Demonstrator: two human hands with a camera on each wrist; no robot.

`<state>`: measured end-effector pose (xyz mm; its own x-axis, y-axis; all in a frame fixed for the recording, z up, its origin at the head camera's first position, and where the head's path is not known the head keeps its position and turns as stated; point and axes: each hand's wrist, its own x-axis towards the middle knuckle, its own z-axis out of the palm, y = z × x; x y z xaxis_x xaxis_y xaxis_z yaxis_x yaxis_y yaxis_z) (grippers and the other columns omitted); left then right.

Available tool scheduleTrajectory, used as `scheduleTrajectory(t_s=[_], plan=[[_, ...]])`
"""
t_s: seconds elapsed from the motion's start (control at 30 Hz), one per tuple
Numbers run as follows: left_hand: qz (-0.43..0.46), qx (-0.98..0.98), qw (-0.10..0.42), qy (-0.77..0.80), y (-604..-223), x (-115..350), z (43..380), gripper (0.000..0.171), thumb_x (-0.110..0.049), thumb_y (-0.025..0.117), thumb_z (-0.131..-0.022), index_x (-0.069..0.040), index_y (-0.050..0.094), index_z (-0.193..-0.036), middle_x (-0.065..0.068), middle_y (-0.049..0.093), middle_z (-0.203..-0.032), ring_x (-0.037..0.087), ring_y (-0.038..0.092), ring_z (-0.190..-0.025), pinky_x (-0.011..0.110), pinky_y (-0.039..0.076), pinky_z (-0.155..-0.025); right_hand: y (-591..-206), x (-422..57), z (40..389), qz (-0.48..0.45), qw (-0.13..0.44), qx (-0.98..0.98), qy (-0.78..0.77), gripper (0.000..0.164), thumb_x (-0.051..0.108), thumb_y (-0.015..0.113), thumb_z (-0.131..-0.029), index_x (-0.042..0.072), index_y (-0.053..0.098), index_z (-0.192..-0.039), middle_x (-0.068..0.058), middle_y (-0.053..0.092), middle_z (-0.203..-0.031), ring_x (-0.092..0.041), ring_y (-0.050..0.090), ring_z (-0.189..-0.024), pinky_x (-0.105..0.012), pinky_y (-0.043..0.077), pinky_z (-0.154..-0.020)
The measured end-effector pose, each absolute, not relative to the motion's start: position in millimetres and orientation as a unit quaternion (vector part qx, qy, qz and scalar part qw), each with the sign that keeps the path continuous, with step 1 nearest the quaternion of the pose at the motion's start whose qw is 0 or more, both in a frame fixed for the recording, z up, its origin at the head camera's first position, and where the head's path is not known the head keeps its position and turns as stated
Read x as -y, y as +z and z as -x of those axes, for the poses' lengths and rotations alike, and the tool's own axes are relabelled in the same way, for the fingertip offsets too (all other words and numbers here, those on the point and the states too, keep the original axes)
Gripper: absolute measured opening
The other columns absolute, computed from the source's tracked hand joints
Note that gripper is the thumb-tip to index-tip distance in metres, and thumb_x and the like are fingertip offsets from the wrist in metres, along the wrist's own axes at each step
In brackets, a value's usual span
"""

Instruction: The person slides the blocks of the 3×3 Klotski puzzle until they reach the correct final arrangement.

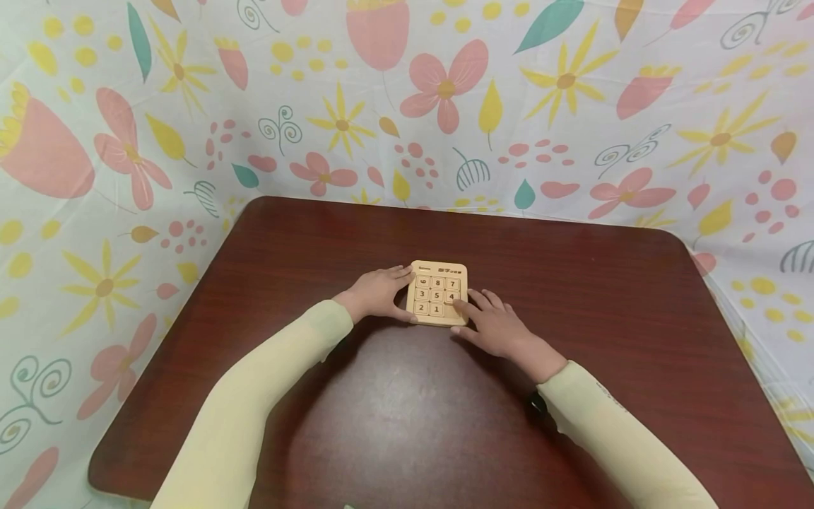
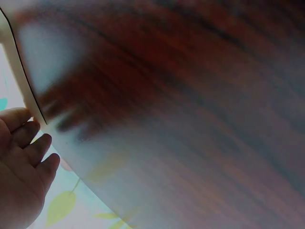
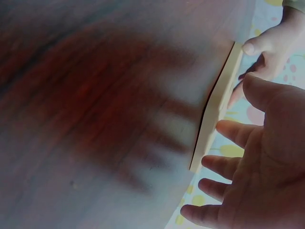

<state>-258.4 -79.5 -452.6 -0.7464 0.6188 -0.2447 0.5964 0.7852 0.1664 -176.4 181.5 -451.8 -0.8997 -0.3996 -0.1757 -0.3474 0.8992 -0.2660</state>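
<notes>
A light wooden sliding number puzzle (image 1: 437, 320) lies on the table in the head view. Its numbered tiles show 8 and 7 in the top row, 3, 5, 4 in the middle, and 2, 1 below, with a gap at the bottom right. My left hand (image 1: 380, 293) grips the puzzle's left side, thumb at the near corner and fingers at the far one. From the right, my right hand (image 1: 496, 324) reaches in, its index fingertip touching near the 4 tile (image 1: 451, 296). Its other fingers are spread in the right wrist view. The puzzle's edge (image 3: 214, 109) appears there side-on.
The dark red-brown wooden table (image 1: 572, 283) has rounded corners and a glossy reflection near its front. A white cloth (image 1: 394, 162) printed with flowers and leaves hangs behind and at both sides of it.
</notes>
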Motion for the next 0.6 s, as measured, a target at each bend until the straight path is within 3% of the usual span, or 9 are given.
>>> scheduleTrajectory(t_s=[0.6], plan=[[-0.326, -0.934, 0.142, 0.040, -454.4, 80.5, 259.4, 0.105, -0.071, 0.070, -0.084, -0.013, 0.031, -0.162, 0.004, 0.024, -0.172, 0.025, 0.026, -0.160, 0.046, 0.035, -0.126, -447.0, -176.3, 175.6, 0.233, 0.096, -0.961, -0.115, 0.053, 0.042, 0.057, -0.103, 0.017, 0.053, -0.150, -0.025, 0.038, -0.162, -0.051, 0.032, -0.150, -0.076, 0.035, -0.112]])
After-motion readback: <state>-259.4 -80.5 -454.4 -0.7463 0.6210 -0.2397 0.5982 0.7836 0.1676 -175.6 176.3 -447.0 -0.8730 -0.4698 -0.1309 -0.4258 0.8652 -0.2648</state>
